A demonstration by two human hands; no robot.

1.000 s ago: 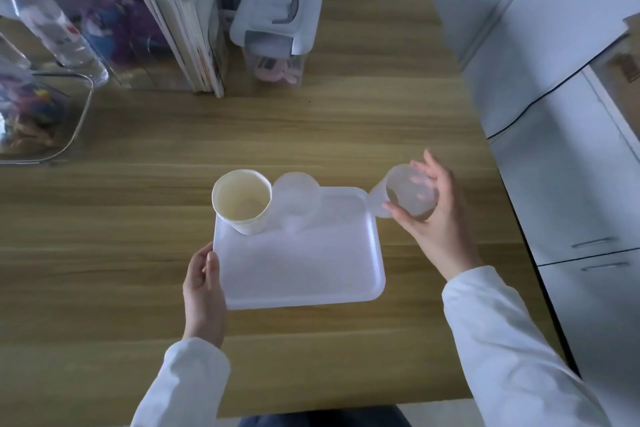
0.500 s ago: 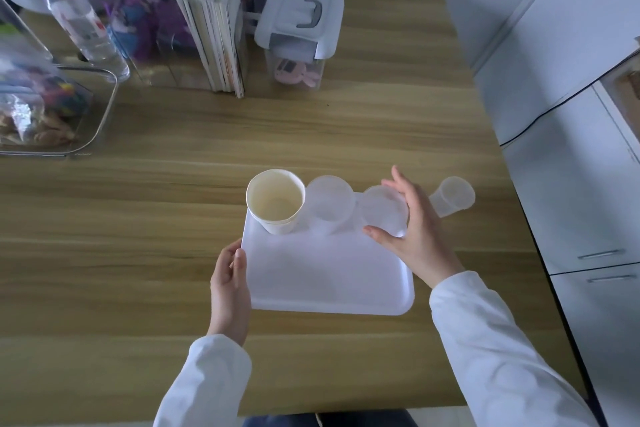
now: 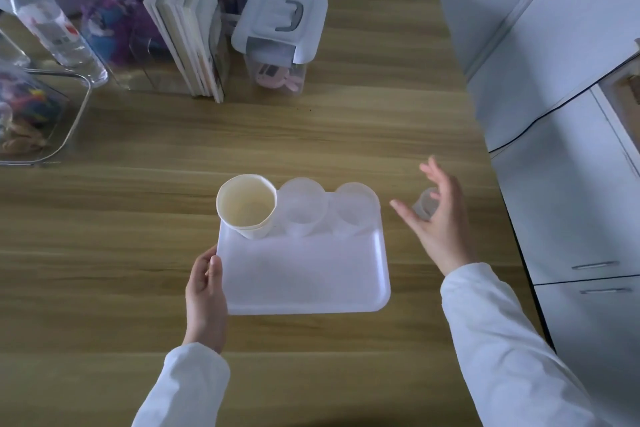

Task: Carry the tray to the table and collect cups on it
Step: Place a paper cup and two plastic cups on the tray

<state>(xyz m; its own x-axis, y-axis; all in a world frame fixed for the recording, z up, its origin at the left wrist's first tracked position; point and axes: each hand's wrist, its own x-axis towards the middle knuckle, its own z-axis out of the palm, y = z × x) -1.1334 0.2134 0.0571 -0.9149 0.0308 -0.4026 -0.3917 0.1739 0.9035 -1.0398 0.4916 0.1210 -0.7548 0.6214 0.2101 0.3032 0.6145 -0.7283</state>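
A white tray (image 3: 304,274) lies on the wooden table (image 3: 138,218). Along its far edge stand a cream paper cup (image 3: 246,206) at the left and two clear plastic cups (image 3: 302,210) (image 3: 354,210) beside it. My left hand (image 3: 206,298) grips the tray's left rim. My right hand (image 3: 438,218) hovers right of the tray with fingers spread, just in front of a small clear cup (image 3: 426,206) that stands on the table; the hand partly hides it and does not hold it.
At the back stand upright books (image 3: 190,35), a lidded plastic box (image 3: 280,31), a water bottle (image 3: 52,24) and a clear bin of snacks (image 3: 31,114). The table's right edge (image 3: 498,184) borders grey cabinets (image 3: 571,184).
My right hand set the clear cup it carried onto the tray's far right corner, let go, and moved right to the small cup on the table. My left hand stayed on the tray.
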